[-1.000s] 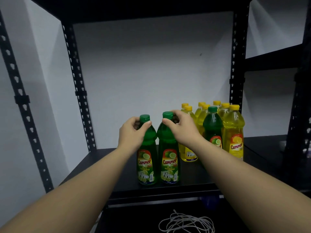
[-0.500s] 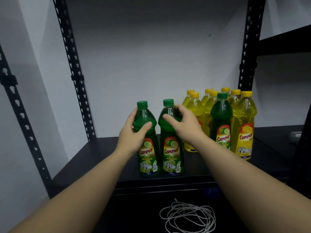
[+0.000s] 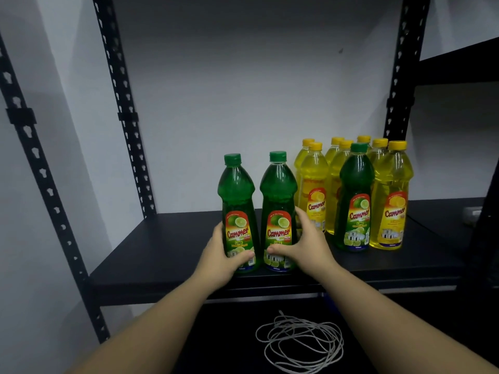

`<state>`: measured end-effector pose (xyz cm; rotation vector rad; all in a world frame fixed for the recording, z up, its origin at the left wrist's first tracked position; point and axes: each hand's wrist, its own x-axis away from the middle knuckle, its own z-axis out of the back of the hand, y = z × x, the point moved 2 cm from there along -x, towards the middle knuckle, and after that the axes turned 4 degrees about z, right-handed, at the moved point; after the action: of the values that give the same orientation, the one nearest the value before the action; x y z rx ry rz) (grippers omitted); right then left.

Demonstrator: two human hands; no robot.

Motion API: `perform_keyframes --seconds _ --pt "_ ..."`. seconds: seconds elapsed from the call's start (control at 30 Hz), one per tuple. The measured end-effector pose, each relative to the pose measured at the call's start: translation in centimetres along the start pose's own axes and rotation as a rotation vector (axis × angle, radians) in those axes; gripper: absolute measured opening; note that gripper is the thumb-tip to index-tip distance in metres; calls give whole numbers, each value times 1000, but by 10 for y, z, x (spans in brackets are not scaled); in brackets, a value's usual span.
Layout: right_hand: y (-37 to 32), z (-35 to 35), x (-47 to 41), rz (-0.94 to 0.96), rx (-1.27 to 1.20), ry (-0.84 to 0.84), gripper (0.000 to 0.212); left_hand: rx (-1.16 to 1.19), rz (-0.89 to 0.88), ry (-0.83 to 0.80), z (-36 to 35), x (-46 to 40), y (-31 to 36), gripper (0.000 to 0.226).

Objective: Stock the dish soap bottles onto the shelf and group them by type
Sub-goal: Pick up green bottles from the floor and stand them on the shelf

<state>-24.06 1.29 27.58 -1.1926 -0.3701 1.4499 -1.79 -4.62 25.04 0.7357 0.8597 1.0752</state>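
**A:** What is being done at the shelf [image 3: 162, 255], and how should it be done well?

**B:** Two green lime bottles are held low at the front edge, standing upright side by side. The left hand [image 3: 220, 259] is wrapped round the base of the left green bottle [image 3: 239, 211], thumb laid across the label. The right hand [image 3: 306, 245] is curled round the lower part of the right green bottle [image 3: 278, 209], thumb on the front and fingers behind. The step appears to be the sliding of the pair into place. A low grip is judged wise, since tall, narrow bottles tip easily when pushed high up. They should be moved slowly and kept flat on the shelf, away from the front lip.

**A:** How do the bottles look?

**B:** Clear plastic is filled with dark green liquid and topped with green screw caps. A red and yellow label reading "Cammer" with a lime picture is carried on each. Just right of them, a cluster of yellow bottles [image 3: 314, 184] with yellow caps is stood further back.

**A:** Is the sorting finished?

**B:** Seemingly not. A third green bottle [image 3: 355, 195] is stood among the yellow ones, apart from the held pair. A coil of pale cord [image 3: 299, 344] is seen lying below the shelf.
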Motion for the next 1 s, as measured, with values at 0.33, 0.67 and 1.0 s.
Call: perform_keyframes --seconds 0.33,0.67,1.0 --pt "34 18 -12 -89 -6 37 85 -37 109 115 22 -23 -14 86" --pt "42 28 -11 -85 100 49 90 -75 207 175 22 -25 -20 85" --pt "69 70 16 -126 241 -60 69 -88 50 180 -11 9 -9 46"
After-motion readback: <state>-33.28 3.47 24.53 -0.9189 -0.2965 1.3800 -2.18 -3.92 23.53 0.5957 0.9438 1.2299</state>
